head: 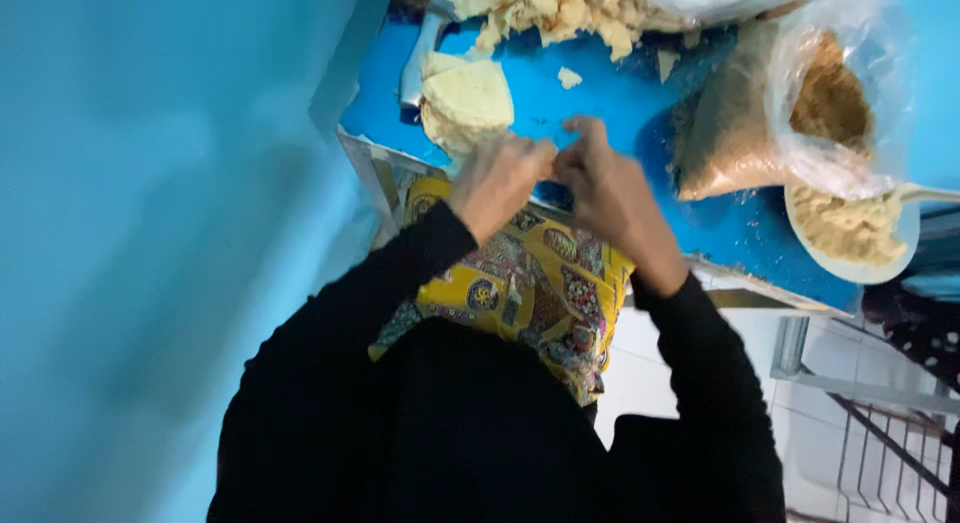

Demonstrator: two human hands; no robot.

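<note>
Blue table [600,113] carried one dough heap [560,13], one bag of brown crumbs [780,113], one bowl [850,233] and one wrapper stack [468,101]. Left hand [497,178] and right hand [610,188] met, fingers pinched narrow at the near edge, apparently folding something too blurred to identify; careful pressing seemed needed.

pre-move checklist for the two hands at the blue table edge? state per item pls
1. Left hand and right hand in view, fingertips together at the table edge: ok.
2. What the fingers pinch: cannot tell, blurred and hidden.
3. Stack of pale flat rounds beside left hand, lying on the table: ok.
4. Open bag of brown crumbs right of right hand, mouth gaping toward the white bowl: ok.
5. Bowl overhangs the near table edge: not ok.
6. Image sharpness: not ok, motion blur.
</note>
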